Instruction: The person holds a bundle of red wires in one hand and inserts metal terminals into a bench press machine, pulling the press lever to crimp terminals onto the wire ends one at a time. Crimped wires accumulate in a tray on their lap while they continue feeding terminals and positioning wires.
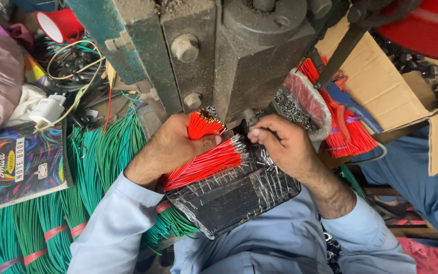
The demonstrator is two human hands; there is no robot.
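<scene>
A heavy grey press machine [239, 56] fills the top of the view. Below it, a bundle of red wires [204, 163] is clasped in the closed left hand [171, 147]. One wire end is pinched by the right hand [280, 144]; it is best fed straight under the die, fingertips kept back.

Bundle of red wires [206, 163], thin, cut short with bare metal tips, lies slanted, tips toward 2 o'clock, on a black tray wrapped in plastic film [234, 195]. Second red wire bundle [201, 124] just above at 12 o'clock, fanned out.
</scene>
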